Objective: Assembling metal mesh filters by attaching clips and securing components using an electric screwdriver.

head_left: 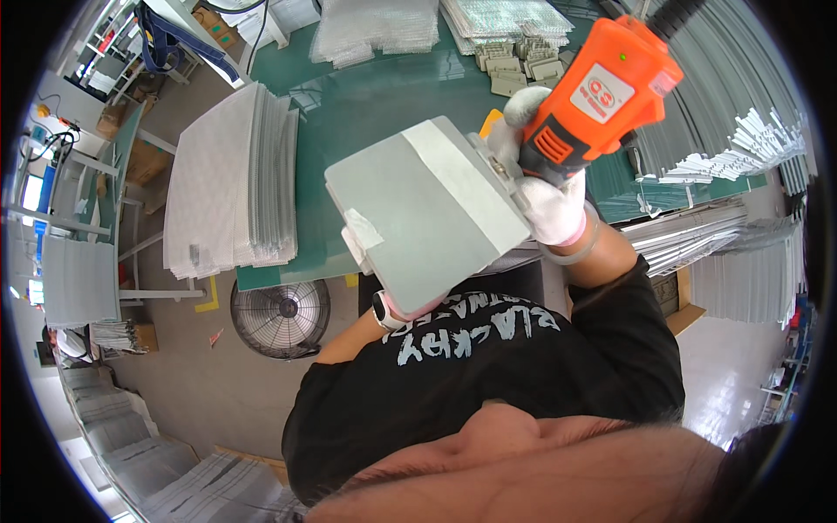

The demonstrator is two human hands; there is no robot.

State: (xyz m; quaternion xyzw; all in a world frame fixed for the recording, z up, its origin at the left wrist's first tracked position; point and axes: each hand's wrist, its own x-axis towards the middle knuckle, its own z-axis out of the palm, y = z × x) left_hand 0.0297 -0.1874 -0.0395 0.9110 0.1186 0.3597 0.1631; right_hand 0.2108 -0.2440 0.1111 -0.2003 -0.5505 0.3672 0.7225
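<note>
A flat grey panel (418, 209) with a paler strip of tape or film across it is held tilted in front of my chest. My left hand (364, 230), in a white glove, grips its left edge; most of that hand is hidden under the panel. White-gloved too, my right hand (555, 209) is closed round the lower end of an orange electric screwdriver (597, 91), at the panel's right edge. A small metal fitting (499, 167) shows at that edge. The screwdriver's tip is hidden behind my fingers.
On the green table (349, 96) a stack of wrapped sheets (218, 183) stands left. Bubble-wrapped packs (375, 30) and small metal plates (521, 65) lie at the back. Long grey panels (697, 96) are piled right. A floor fan (281, 318) stands below the table's left edge.
</note>
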